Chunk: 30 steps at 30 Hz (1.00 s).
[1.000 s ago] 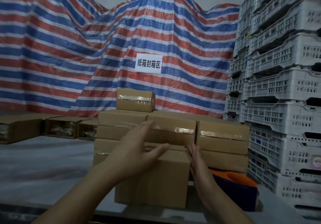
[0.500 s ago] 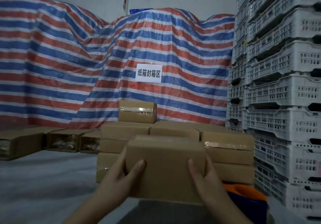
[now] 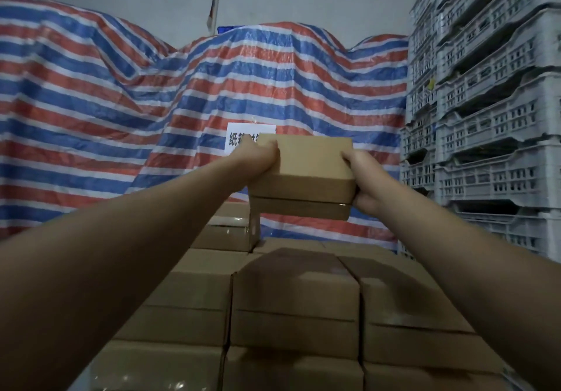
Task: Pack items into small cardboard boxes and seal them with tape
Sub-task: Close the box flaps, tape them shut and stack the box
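A small closed cardboard box (image 3: 306, 175) is held up in the air at arm's length, above the back of a stack of sealed cardboard boxes (image 3: 294, 296). My left hand (image 3: 258, 160) grips its left end and my right hand (image 3: 361, 175) grips its right end, thumbs on top. The box's underside faces me, with a seam along its lower edge. One single taped box (image 3: 230, 233) sits on the stack's upper layer, just below and left of the held box.
A red, white and blue striped tarp (image 3: 121, 117) covers the back, with a white paper sign (image 3: 239, 135) partly hidden behind the held box. Tall stacks of grey plastic crates (image 3: 485, 117) stand at the right.
Both hands closed on the box, lifted it off the table and carried it forward and up over the stack. The camera moved closer to the stack.
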Available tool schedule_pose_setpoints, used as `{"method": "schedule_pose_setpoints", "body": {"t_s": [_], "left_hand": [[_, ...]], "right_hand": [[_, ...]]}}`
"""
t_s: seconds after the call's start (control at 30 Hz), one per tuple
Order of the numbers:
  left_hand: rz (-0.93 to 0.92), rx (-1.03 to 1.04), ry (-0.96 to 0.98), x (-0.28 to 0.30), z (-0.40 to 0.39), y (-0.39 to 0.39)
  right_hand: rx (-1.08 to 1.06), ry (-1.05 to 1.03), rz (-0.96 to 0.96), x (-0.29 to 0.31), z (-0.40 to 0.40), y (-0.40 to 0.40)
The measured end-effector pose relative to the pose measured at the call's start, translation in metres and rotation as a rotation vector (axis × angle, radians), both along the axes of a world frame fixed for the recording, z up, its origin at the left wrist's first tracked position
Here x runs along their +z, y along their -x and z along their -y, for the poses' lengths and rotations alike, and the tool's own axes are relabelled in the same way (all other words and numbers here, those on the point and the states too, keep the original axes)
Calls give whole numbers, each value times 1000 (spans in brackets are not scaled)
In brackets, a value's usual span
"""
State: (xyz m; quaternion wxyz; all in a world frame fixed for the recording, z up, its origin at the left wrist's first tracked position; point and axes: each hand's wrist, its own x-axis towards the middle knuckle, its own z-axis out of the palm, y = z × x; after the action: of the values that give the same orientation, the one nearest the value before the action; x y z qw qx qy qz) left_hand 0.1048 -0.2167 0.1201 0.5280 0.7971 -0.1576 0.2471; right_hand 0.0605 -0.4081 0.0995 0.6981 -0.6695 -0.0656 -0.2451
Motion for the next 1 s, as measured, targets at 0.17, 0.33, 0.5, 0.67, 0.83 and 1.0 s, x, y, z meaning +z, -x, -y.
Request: {"method": "schedule_pose_setpoints", "body": {"t_s": [0.17,0.33,0.5,0.67,0.83,1.0], "left_hand": [[-98,-129,-255,-4,10,-54],[-149,-67,-322,-19,20,-90],[-220,82,-416,-35,27,-114],[-169,247,-541,-43,40,-119],[-124,272,-595,-44,47,-117],[-95,271,-675,-49,37,-108]], "right_hand": [[-17,-50,-175,4,22,-51],[-44,-80,-409,-3,26,-88],[-54,-73,-541,-20,28,-115],[-44,-81,-629,-27,37,-124],[-52,-23,-638,-21,38,-124],[-67,26,-611,-29,45,-114]]}}
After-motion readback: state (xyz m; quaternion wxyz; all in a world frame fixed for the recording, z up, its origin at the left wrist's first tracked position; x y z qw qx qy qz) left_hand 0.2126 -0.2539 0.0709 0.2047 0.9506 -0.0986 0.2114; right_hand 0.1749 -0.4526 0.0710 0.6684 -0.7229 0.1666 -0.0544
